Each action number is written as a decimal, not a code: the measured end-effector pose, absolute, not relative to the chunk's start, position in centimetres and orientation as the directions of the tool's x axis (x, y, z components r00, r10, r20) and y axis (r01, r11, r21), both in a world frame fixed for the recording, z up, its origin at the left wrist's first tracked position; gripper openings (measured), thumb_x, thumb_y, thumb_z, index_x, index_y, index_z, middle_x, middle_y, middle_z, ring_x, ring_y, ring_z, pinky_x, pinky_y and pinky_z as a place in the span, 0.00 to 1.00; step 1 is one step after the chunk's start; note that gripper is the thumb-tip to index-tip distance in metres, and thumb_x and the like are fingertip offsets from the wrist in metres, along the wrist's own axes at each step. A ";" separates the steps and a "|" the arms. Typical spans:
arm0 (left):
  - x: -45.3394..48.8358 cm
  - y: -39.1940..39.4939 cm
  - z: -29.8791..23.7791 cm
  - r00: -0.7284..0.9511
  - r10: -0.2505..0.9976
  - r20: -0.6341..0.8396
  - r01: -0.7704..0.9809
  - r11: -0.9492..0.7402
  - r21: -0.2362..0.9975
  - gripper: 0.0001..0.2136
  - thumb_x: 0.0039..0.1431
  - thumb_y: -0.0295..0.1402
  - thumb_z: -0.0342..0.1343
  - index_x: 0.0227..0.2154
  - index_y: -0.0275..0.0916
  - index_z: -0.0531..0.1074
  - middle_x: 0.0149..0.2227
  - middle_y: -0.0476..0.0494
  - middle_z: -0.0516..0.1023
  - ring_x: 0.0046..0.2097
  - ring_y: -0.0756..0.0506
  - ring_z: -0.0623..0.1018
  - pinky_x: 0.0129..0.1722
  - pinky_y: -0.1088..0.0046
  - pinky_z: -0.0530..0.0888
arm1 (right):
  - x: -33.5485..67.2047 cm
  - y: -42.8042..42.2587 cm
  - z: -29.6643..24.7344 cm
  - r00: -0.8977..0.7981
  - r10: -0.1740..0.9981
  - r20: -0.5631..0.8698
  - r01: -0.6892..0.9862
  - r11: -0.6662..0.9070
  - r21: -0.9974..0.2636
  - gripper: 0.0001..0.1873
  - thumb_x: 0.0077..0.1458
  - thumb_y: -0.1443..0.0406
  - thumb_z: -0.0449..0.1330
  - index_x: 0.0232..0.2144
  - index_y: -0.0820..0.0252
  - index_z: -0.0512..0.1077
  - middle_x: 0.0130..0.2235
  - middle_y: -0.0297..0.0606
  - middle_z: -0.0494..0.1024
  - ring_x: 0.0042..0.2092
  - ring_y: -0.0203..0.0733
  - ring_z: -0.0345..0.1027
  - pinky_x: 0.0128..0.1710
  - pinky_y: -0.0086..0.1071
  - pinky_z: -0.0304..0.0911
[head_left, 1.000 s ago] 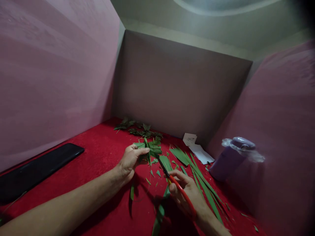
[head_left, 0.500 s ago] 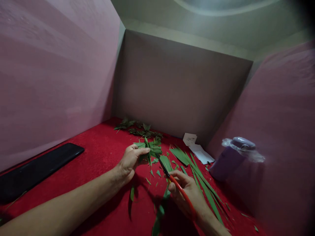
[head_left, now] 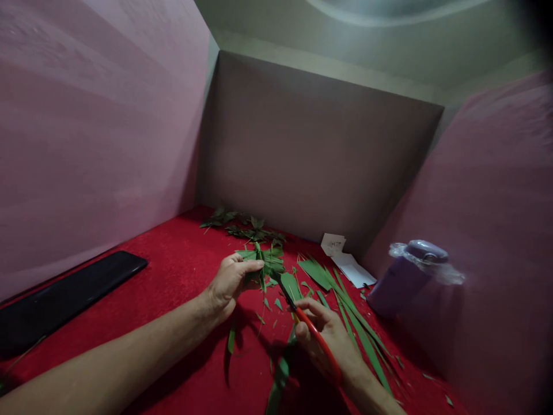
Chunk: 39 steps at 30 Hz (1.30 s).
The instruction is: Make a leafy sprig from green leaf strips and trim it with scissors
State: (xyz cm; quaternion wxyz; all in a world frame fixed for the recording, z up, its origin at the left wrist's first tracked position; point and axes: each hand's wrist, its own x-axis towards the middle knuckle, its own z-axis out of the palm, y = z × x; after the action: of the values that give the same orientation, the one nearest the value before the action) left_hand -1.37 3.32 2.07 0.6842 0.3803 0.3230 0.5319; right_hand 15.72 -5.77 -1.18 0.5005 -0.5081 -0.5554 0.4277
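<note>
My left hand (head_left: 231,282) pinches a small piece made of folded green leaves (head_left: 272,262), held above the red cloth (head_left: 173,300). Its thumb lies along the near side, and the other fingers are partly hidden behind. In my right hand (head_left: 326,337) is a pair of scissors (head_left: 319,340) with red handles and dark blades. The blade tips reach the lower right edge of the leaf piece; whether they bite into it I cannot tell. Small leaf scraps (head_left: 277,304) are scattered on the cloth below.
Long green leaf blades (head_left: 360,323) lie right of my right hand. A purple container (head_left: 400,285) with clear plastic about its lid stands at the right wall. White papers (head_left: 354,270) and leafy sprigs (head_left: 254,230) lie at the back. A long black object (head_left: 73,300) rests at left.
Almost nothing differs. Both hands keep their places, with the scissor tips still at the leaf piece's edge.
</note>
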 end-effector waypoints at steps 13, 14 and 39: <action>-1.4 2.9 2.6 0.235 0.970 -0.058 -0.503 0.172 0.847 0.12 0.38 0.24 0.62 0.18 0.37 0.61 0.18 0.49 0.74 0.21 0.49 0.74 0.20 0.74 0.71 | 15.6 -5.7 -1.2 0.066 0.994 0.084 0.040 0.082 -0.996 0.19 0.34 0.58 0.69 0.28 0.61 0.69 0.17 0.27 0.68 0.18 0.28 0.53 0.18 0.23 0.47; -1.4 2.9 2.6 0.235 0.970 -0.059 -0.503 0.173 0.847 0.12 0.38 0.24 0.62 0.18 0.37 0.61 0.18 0.49 0.74 0.21 0.49 0.74 0.20 0.74 0.71 | 15.5 -5.7 -1.1 0.075 0.994 0.081 0.050 0.077 -0.996 0.19 0.34 0.57 0.69 0.28 0.61 0.69 0.17 0.27 0.68 0.18 0.28 0.53 0.17 0.23 0.46; -1.5 3.2 2.4 0.181 0.983 -0.037 -0.547 0.132 0.826 0.14 0.38 0.24 0.62 0.19 0.38 0.59 0.19 0.50 0.73 0.22 0.50 0.73 0.20 0.76 0.71 | 15.6 -6.1 -1.5 -0.054 0.987 0.148 0.133 0.154 -0.979 0.27 0.41 0.44 0.59 0.33 0.58 0.63 0.19 0.23 0.59 0.16 0.26 0.46 0.14 0.23 0.43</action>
State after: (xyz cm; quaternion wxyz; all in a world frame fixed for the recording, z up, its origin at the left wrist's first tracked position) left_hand -1.53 3.21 2.44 0.6848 0.3490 0.3119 0.5586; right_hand 15.59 -6.14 -1.49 0.4902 -0.4826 -0.5805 0.4357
